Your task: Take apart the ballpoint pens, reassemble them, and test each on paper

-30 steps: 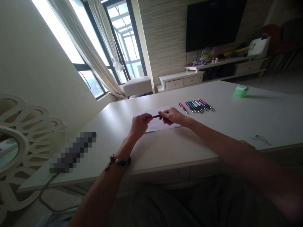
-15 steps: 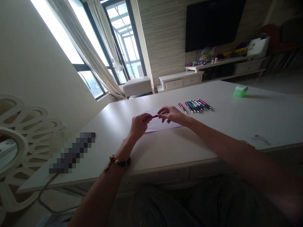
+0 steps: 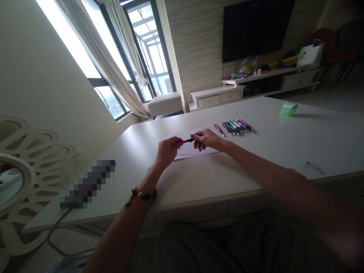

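Between my hands, over a white sheet of paper (image 3: 196, 151), is a red and black pen (image 3: 185, 141), held roughly level. My left hand (image 3: 168, 149) is closed round its red part. On the black end, the thumb and fingers of my right hand (image 3: 207, 139) pinch, with the other fingers curled below. Just beyond my right hand lies a single red and black pen (image 3: 219, 129). To its right is a row of several pens (image 3: 237, 127) in purple, green, white, red and black, side by side on the white table (image 3: 270, 144).
A green box (image 3: 289, 109) stands at the far right of the table. A blurred dark object (image 3: 88, 185) with a cable lies at the left edge. A small clear item (image 3: 313, 167) is near the front right edge. A white stool (image 3: 165, 103) stands beyond the table.
My right fingers have shifted slightly on the pen, and more of its black end shows. My left hand has stayed nearly still. The row of pens is unchanged.
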Action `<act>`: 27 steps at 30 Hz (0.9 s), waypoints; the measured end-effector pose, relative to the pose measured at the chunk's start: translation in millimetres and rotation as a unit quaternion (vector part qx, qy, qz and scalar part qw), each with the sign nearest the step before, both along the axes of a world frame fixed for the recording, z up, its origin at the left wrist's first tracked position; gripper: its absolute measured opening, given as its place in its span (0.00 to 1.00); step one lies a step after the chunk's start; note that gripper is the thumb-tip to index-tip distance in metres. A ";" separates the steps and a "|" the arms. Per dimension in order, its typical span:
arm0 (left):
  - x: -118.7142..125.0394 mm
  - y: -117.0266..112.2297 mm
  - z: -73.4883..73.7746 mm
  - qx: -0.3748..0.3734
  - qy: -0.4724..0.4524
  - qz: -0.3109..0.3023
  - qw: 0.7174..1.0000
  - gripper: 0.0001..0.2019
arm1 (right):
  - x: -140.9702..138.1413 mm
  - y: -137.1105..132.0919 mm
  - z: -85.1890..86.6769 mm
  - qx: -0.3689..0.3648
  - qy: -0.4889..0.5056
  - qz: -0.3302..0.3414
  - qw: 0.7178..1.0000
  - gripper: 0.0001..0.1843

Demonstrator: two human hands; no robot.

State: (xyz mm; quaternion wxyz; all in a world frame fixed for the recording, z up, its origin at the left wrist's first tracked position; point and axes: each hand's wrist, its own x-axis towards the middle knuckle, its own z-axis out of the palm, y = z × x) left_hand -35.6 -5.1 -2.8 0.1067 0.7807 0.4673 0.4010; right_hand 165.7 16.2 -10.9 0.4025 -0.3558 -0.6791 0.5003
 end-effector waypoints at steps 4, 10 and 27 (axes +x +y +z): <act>0.4 0.1 -0.8 -0.022 -0.019 -0.014 0.999 0.07 | -0.8 -0.7 -0.3 0.016 -0.003 -0.006 1.000 0.14; -1.6 3.1 -4.7 -0.053 -0.013 -0.042 0.998 0.08 | -2.1 -0.8 0.9 0.048 0.002 -0.033 0.998 0.13; -0.2 5.3 -8.1 -0.123 -0.082 -0.120 0.982 0.09 | -4.2 1.3 2.7 0.136 0.034 -0.092 0.986 0.12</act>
